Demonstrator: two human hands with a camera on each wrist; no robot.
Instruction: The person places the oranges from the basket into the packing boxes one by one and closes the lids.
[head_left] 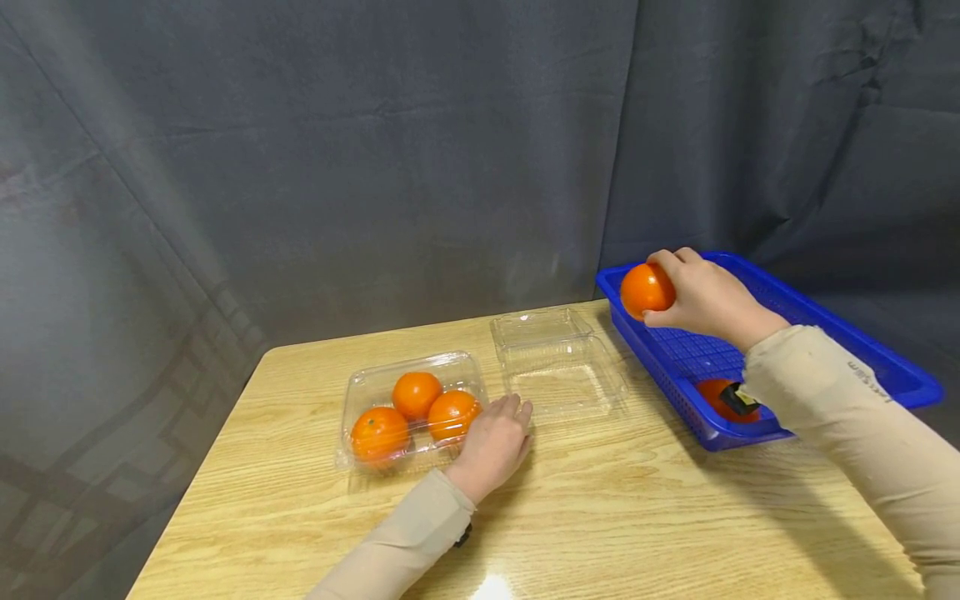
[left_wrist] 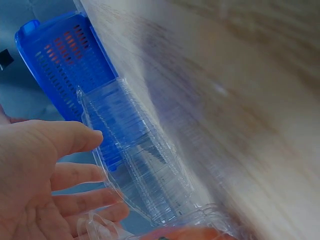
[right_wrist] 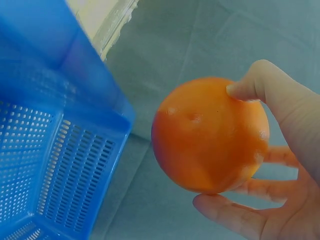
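High over the left end of the blue basket (head_left: 847, 346), my right hand (head_left: 708, 300) grips an orange (head_left: 647, 292) between thumb and fingers. The right wrist view shows that orange (right_wrist: 207, 135) beside the basket's slotted wall (right_wrist: 75, 170). My left hand (head_left: 495, 437) is low over the table at the right side of a clear plastic box (head_left: 360, 382) with three oranges (head_left: 380, 433) in it. In the left wrist view the left hand's fingers (left_wrist: 82, 205) are spread and loosely bent, with nothing gripped between them.
A second clear box (head_left: 562, 379), its lid folded back, lies between the filled box and the basket. Another orange (head_left: 712, 393) sits in the basket's near end, partly hidden by the right wrist. Dark curtains (head_left: 420, 167) hang behind the wooden table (head_left: 600, 517).
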